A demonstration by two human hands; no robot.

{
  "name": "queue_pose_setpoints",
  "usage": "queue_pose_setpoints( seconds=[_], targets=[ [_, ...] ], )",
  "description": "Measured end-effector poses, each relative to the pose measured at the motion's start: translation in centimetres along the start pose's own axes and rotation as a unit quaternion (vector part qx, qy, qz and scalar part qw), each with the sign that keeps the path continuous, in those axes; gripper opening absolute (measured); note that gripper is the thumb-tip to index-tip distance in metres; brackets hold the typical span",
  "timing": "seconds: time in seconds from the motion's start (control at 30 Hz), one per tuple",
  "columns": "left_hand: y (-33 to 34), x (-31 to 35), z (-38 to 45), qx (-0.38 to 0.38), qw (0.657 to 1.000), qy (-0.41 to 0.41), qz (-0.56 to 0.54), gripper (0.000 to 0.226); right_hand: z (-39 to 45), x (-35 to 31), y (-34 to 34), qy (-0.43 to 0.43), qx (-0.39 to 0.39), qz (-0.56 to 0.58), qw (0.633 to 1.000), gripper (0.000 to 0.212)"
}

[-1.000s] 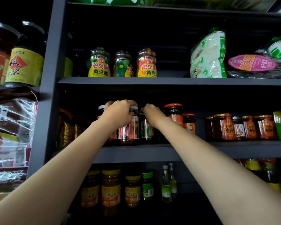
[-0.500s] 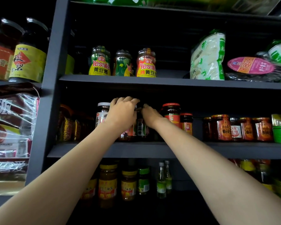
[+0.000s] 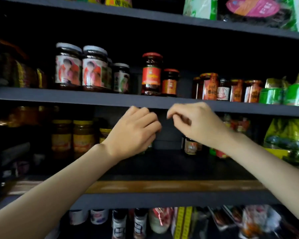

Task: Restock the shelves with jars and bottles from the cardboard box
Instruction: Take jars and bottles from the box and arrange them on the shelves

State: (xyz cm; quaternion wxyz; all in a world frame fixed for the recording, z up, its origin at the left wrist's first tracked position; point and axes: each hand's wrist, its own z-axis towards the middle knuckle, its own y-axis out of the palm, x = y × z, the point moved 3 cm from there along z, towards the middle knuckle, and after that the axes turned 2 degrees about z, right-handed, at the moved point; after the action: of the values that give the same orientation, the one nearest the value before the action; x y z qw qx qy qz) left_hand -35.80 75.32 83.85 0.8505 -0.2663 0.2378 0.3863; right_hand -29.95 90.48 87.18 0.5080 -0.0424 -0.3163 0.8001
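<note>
Three white-lidded jars with red picture labels stand in a row on the middle shelf: one jar on the left, a second jar touching it, and a smaller dark jar to their right. My left hand hovers below that shelf's front edge, fingers loosely curled and holding nothing. My right hand floats beside it, just as loosely curled, with nothing in it. Both hands are clear of the jars. The cardboard box is out of sight.
A tall red-lidded jar and a shorter one stand right of the row, then several orange-labelled jars and green packs. The shelf below holds yellow-lidded jars on its left and a wood-edged front.
Both hands have let go of the jars on the middle shelf and dropped back below its edge. The view has tilted down and moved closer.
</note>
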Motion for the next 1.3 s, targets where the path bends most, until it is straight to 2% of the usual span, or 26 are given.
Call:
queue_pose_setpoints(
  seconds=[0.07, 0.1, 0.2, 0.27, 0.33, 0.57, 0.7, 0.93, 1.3],
  targets=[
    [1.7, 1.7, 0.1, -0.033, 0.998, 0.048, -0.009, 0.014, -2.5, 1.6, 1.3, 0.002, -0.057, -0.014, 0.998, 0.022],
    [3.1, 2.0, -0.2, -0.058, 0.997, 0.047, -0.007, 0.016, -3.5, 2.5, 2.2, 0.013, -0.082, -0.011, 0.996, 0.022],
    [6.1, 1.4, -0.9, -0.168, 0.984, -0.059, -0.021, 0.032, -5.0, 4.9, 5.5, 0.085, -0.17, 0.023, 0.981, 0.023],
    [7.9, -0.1, -1.9, -0.28, 0.946, -0.16, -0.028, 0.038, -4.7, 6.0, 8.0, 0.124, -0.232, 0.046, 0.964, 0.031],
    [9.2, -1.9, -3.1, -0.394, 0.895, -0.207, -0.026, 0.046, -3.7, 6.8, 10.7, 0.148, -0.298, 0.056, 0.941, 0.044],
    [14.7, -5.0, -6.1, -0.572, 0.8, -0.175, -0.048, 0.058, -0.8, 9.3, 20.1, 0.235, -0.433, 0.022, 0.87, 0.07],
    [17.9, -5.1, -6.7, -0.589, 0.785, -0.164, -0.097, 0.059, -0.6, 9.6, 22.6, 0.225, -0.463, 0.008, 0.857, 0.068],
    [21.0, -5.0, -8.7, -0.616, 0.76, -0.173, -0.109, 0.063, 0.3, 10.7, 23.2, 0.222, -0.497, -0.043, 0.838, 0.071],
    [23.2, -6.1, -8.6, -0.613, 0.763, -0.181, -0.091, 0.068, 0.7, 11.1, 24.6, 0.233, -0.518, -0.065, 0.82, 0.074]
  ],
)
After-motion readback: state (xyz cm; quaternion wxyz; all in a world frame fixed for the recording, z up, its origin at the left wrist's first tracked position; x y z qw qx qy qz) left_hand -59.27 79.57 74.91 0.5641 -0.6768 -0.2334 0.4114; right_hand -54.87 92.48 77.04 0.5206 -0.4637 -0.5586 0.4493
